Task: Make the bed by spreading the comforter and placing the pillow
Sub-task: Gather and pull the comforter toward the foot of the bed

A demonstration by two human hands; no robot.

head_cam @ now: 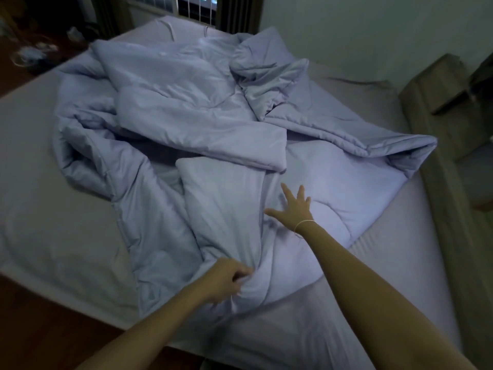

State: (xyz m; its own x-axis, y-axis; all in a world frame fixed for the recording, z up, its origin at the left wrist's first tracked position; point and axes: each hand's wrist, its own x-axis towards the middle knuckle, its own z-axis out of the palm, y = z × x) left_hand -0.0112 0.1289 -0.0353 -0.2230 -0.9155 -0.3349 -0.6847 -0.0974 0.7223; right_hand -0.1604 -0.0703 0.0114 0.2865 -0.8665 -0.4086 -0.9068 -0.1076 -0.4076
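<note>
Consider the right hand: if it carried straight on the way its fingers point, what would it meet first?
Probably the folded comforter edge just beyond the right hand, though depth is unclear.

1. The comforter [202, 108] was soft, padded lilac cloth with a faint sheen, heavily creased.
2. The bed sheet [40, 188] was matt, smooth cloth.
3. The floor [53, 316] looked like dark wood.

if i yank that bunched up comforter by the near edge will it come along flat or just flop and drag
Probably flop and drag: the comforter lies in soft folds doubled over itself, so it looks limp, not stiff. It looks puffy, so likely light for its bulk. Where the left hand grips it, the cloth gathers into creases, so one-point pulls will likely bunch it. The right hand is spread open above it.
</note>
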